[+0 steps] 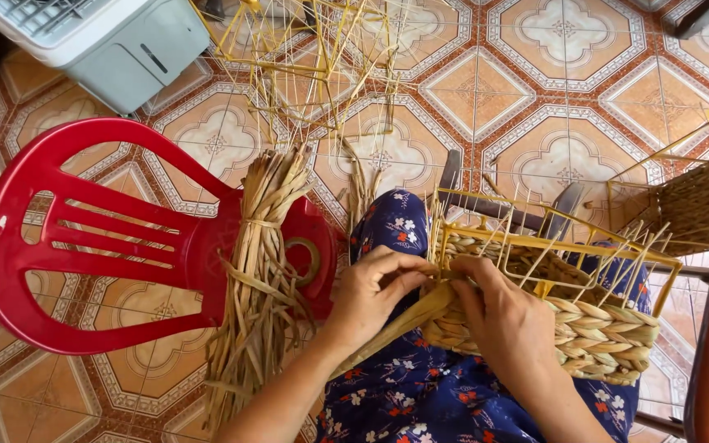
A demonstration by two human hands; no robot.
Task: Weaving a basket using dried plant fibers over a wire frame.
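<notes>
While hands [379, 287] weave, red chair [84, 238] beside

Two hands are at work at six o'clock: the left hand [375, 287] and the right hand [502, 316]. They meet at one half-woven basket [592, 332] on a yellow wire frame. One red plastic chair [84, 246] lies at nine o'clock, with one bundle of dried straw [260, 279] across it. One bare wire frame [313, 57] stands at twelve o'clock, one grey-white plastic appliance [100, 41] at eleven, and one more woven basket [699, 201] at three.
</notes>
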